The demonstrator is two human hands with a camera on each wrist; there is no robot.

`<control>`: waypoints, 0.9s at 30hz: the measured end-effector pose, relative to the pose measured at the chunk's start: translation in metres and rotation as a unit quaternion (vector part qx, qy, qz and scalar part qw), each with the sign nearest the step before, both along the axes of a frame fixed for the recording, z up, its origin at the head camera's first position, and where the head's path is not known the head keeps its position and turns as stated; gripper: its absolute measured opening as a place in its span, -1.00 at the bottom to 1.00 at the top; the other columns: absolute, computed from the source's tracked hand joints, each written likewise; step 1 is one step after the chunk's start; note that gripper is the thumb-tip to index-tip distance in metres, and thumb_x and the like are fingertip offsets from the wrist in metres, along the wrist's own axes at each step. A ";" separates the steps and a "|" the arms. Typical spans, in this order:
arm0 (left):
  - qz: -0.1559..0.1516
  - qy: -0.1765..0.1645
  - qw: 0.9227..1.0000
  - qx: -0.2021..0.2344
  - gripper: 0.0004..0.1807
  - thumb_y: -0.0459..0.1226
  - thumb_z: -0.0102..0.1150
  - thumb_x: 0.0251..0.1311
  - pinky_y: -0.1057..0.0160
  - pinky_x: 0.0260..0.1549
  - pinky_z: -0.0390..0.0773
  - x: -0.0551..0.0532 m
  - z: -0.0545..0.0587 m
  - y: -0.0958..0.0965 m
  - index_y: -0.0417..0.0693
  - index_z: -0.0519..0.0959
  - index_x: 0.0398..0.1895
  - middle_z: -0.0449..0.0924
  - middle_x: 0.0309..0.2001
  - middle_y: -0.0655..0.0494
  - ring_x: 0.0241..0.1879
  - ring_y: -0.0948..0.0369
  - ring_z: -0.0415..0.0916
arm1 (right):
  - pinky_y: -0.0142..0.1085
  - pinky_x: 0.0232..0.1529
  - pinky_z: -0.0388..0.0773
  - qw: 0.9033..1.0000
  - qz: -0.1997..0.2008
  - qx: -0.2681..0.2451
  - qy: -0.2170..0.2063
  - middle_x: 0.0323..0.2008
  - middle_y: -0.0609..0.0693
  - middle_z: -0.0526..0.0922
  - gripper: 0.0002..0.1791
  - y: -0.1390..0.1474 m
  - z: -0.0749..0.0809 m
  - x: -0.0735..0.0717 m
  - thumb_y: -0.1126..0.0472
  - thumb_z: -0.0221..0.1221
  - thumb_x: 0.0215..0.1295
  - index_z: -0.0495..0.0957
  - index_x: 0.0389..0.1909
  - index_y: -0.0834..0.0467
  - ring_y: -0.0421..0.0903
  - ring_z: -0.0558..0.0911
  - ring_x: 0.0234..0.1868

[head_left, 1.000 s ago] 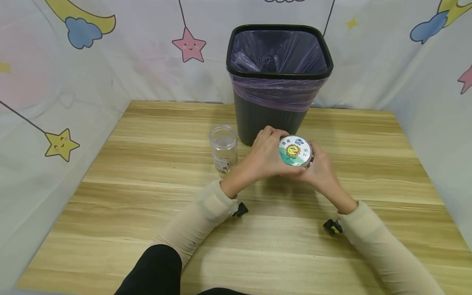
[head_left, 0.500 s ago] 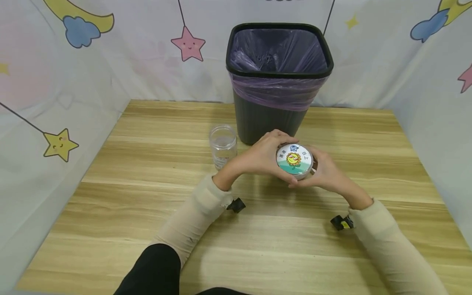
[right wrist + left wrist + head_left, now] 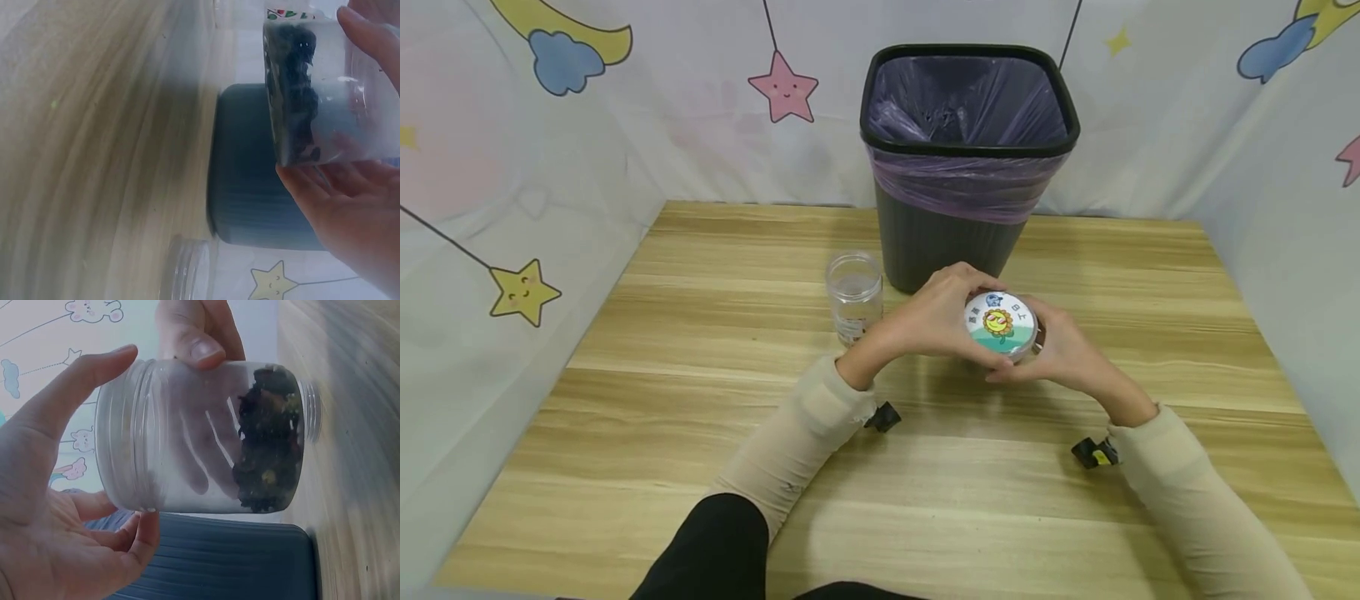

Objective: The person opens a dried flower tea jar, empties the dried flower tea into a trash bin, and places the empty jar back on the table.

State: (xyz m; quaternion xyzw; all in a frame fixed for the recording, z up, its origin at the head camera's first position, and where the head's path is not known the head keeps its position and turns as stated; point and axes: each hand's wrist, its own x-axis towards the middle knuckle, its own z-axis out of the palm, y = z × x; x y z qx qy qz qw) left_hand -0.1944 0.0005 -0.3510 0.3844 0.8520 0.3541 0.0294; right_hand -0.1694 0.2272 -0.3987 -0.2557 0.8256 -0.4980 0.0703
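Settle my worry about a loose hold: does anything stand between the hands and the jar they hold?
Nothing visible does: the left hand and right hand both touch the jar directly, and the bin stands beyond it.

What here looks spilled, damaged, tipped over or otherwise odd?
Nothing stands out. The held jar, between the left hand and right hand, has its dark contents at the bottom, with no spill visible; the bin and the clear jar both stand upright on the table.
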 end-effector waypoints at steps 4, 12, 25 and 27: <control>0.027 0.009 1.000 -0.003 -0.06 0.15 0.61 -0.29 0.28 -0.03 0.36 0.004 0.002 0.002 -0.11 0.54 0.20 0.53 -0.06 0.19 -0.05 0.27 0.35 | -0.36 -0.03 0.56 0.999 -0.026 0.013 0.012 0.07 0.05 0.54 -0.06 -0.004 0.000 0.001 0.27 0.63 -0.22 0.38 0.25 0.24 -0.09 0.54 0.04; 0.057 0.003 0.998 -0.009 -0.06 0.15 0.60 -0.26 0.26 0.00 0.36 0.007 0.007 0.000 -0.11 0.52 0.23 0.51 -0.03 0.16 -0.01 0.24 0.34 | -0.30 0.06 0.50 0.999 -0.047 0.026 0.002 0.11 0.06 0.52 0.00 -0.002 -0.002 0.000 0.21 0.65 -0.24 0.34 0.29 0.22 -0.05 0.49 0.11; 0.103 -0.009 0.994 -0.022 -0.02 0.10 0.57 -0.21 0.26 0.02 0.38 0.007 0.005 -0.005 -0.08 0.42 0.33 0.36 0.10 0.06 0.09 0.15 0.26 | -0.21 0.06 0.48 0.993 -0.104 0.056 -0.005 0.10 0.15 0.56 -0.04 0.010 -0.003 -0.001 0.19 0.64 -0.21 0.37 0.25 0.27 0.05 0.53 0.09; 0.116 -0.012 0.993 -0.030 -0.02 0.09 0.55 -0.20 0.24 0.02 0.39 0.006 0.004 -0.006 -0.09 0.40 0.34 0.34 0.12 0.03 0.09 0.13 0.25 | -0.17 0.10 0.46 0.993 -0.108 0.051 -0.004 0.12 0.17 0.55 -0.03 0.013 -0.003 -0.001 0.21 0.64 -0.20 0.36 0.27 0.29 0.06 0.52 0.12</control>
